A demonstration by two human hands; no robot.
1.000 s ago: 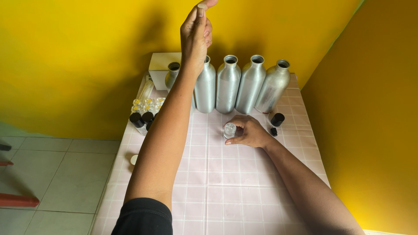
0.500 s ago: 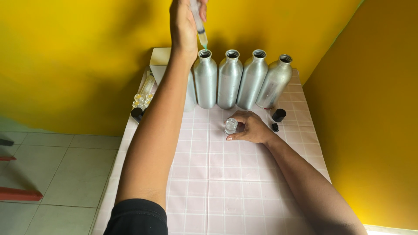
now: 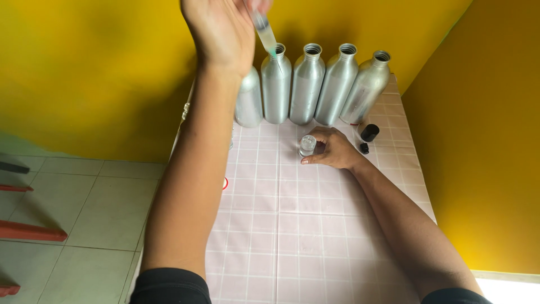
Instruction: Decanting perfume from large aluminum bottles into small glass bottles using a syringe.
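Head view: left hand [image 3: 222, 31] pinches a syringe [image 3: 264, 34] above silver bottles [image 3: 306, 84]; right hand [image 3: 334, 149] grips a small vial [image 3: 307, 144].

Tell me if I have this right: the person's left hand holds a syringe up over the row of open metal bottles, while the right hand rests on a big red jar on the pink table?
Not quite. In the head view the right hand rests on a small clear vial, not a big red jar. The rest holds: the left hand holds a syringe above the row of open metal bottles on the pink table.

Five tall silver metal bottles [image 3: 306, 84] stand in a row against the yellow wall
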